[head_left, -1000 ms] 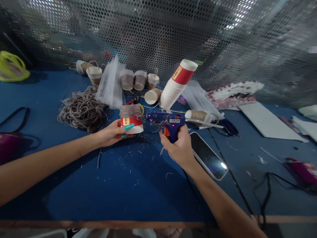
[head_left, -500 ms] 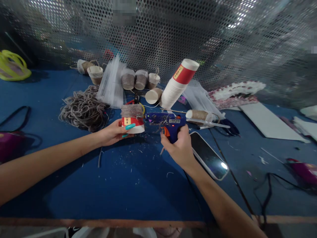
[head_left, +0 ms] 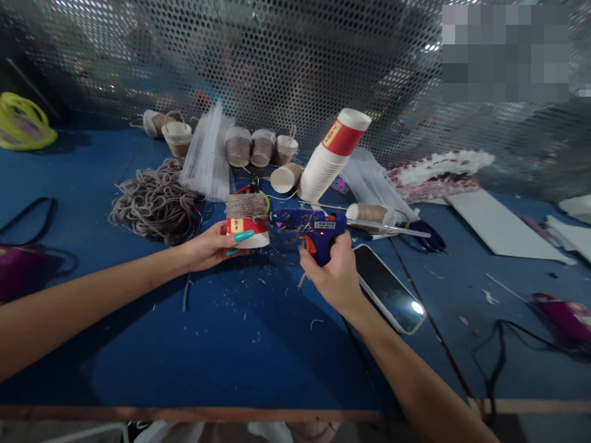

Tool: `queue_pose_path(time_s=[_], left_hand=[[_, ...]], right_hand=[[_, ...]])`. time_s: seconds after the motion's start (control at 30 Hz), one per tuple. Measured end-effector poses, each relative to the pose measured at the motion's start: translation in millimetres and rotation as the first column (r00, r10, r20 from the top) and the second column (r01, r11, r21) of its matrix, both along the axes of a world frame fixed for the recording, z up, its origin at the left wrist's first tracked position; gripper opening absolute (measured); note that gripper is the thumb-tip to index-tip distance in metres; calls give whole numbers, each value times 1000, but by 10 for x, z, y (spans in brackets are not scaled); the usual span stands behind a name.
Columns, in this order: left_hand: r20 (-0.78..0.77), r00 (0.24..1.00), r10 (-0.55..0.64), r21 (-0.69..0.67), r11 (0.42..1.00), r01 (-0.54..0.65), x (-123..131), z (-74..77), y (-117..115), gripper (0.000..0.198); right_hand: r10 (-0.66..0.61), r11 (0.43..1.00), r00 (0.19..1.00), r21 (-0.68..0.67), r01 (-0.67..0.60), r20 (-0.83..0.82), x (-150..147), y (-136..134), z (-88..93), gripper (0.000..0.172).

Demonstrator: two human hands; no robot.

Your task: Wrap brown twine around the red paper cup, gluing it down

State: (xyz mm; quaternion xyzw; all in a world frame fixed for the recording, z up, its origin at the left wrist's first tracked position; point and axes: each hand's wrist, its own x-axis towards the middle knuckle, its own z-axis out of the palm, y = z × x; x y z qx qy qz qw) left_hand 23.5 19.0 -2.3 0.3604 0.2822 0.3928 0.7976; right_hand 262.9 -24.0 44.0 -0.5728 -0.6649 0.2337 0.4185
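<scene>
My left hand (head_left: 217, 247) grips a red and white paper cup (head_left: 253, 231), held upside down with its wide rim low. Grey yarn (head_left: 245, 206) is wound in rows around the cup's upper part. In my right hand (head_left: 336, 271) is a blue hot glue gun (head_left: 307, 221) with an orange trigger and a small red light. Its nozzle meets the cup's right side at the lower edge of the yarn; whether it touches is hard to tell. A clear glue stick (head_left: 392, 229) juts from the back of the gun. Left of the cup lies a heap of grey yarn (head_left: 154, 203).
A leaning stack of paper cups (head_left: 323, 172) rises behind the gun. Several yarn-wrapped cups (head_left: 239, 147) and white mesh (head_left: 210, 157) line the back. A phone (head_left: 388, 289) lies beside my right wrist. A perforated metal panel (head_left: 286, 67) bounds the table's far side.
Almost nothing differs. Both hands keep the cup and the glue gun in nearly the same place.
</scene>
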Motion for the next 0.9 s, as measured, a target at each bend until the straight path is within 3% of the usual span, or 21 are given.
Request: queue_pose_path(time_s=[0.2, 0.9], left_hand=[[44, 999, -13, -35, 999, 15, 13, 34, -19, 55], [41, 997, -59, 42, 997, 57, -46, -55, -2, 59]], right_hand=[[17, 1000, 1000, 10, -17, -21, 12, -10, -3, 33], [34, 999, 998, -17, -35, -52, 51, 13, -37, 33]])
